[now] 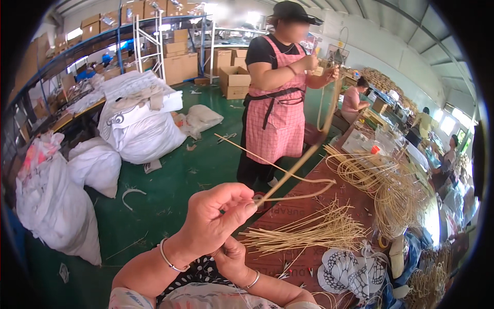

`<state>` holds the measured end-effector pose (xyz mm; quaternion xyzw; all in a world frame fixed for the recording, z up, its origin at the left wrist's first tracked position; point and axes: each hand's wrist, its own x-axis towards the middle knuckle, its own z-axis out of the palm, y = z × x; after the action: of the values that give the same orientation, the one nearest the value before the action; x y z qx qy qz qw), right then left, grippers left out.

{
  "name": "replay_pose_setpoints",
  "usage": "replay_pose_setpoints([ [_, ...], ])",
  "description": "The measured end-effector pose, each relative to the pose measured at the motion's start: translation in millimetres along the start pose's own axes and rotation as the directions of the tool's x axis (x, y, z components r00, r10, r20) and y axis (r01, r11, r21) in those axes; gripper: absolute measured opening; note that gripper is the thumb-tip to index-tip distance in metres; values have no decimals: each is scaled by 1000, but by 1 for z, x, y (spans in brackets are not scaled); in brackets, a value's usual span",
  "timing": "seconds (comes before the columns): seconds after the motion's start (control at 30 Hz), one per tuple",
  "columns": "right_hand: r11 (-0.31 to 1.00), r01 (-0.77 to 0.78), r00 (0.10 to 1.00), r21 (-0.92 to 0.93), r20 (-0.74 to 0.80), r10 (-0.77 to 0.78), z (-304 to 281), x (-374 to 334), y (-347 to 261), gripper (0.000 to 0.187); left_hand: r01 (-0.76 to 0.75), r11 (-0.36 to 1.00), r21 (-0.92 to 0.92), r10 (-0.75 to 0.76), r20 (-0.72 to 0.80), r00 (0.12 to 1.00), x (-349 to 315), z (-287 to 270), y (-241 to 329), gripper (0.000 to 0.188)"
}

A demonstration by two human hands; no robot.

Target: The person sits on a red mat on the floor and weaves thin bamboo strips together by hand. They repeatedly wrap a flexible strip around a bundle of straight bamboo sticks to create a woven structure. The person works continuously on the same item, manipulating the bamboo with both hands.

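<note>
2 stretches of pale cane (301, 163) were held in the air near the edge of a brown table (272, 257), pinched narrowly between the thumb and forefinger of the left hand (218, 219). The long axis of the wider stretch was slanted upward to the right, pointed away from the hand toward a standing co-worker (267, 51); whether it was joined to the strip (327, 121) seen below that person's hands (332, 75) could not be told. The thinner stretch (303, 198) was directed rightward, then bent sharply back, its tip aimed at the upper left. The right hand (232, 261) was set lower, partly hidden by the left wrist, and what was gripped in it, if anything, could not be made out. The lower part of the co-worker's pink checked apron (280, 108) was crossed in view by the thinner stretch. On the table, a loose bundle of straight sticks (309, 229) was spread, with coils of thin cane (381, 180) heaped beyond and a white cloth (350, 270) printed with black wing patterns laid nearer. At left, bulging white sacks (56, 201) were set on the green floor (164, 206), backed by shelves loaded with cardboard boxes (180, 66).
</note>
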<state>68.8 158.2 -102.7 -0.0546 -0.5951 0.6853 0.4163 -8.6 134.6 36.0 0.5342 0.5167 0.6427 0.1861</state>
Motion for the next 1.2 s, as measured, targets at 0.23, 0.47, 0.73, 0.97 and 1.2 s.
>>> replay_pose_setpoints([
  [0.23,999,-30,982,-12,184,32,17,-8,-12,2,213,913,-348,-211,44,977,-21,-11,13,16],
  [0.47,991,-130,949,37,295,114,10,-2,-29,6,-48,995,92,38,108,993,-39,-31,29,11],
  [0.73,945,-37,640,325,734,-227,-14,34,-127,10,-189,961,200,53,541,839,-108,-24,58,20],
  [0.97,796,-392,285,462,883,-373,-3,30,-138,25,-115,993,28,76,592,802,-118,-19,59,21],
  [1.2,940,120,604,320,727,-325,-9,44,-114,10,-171,953,250,33,475,880,-107,-26,63,18],
])
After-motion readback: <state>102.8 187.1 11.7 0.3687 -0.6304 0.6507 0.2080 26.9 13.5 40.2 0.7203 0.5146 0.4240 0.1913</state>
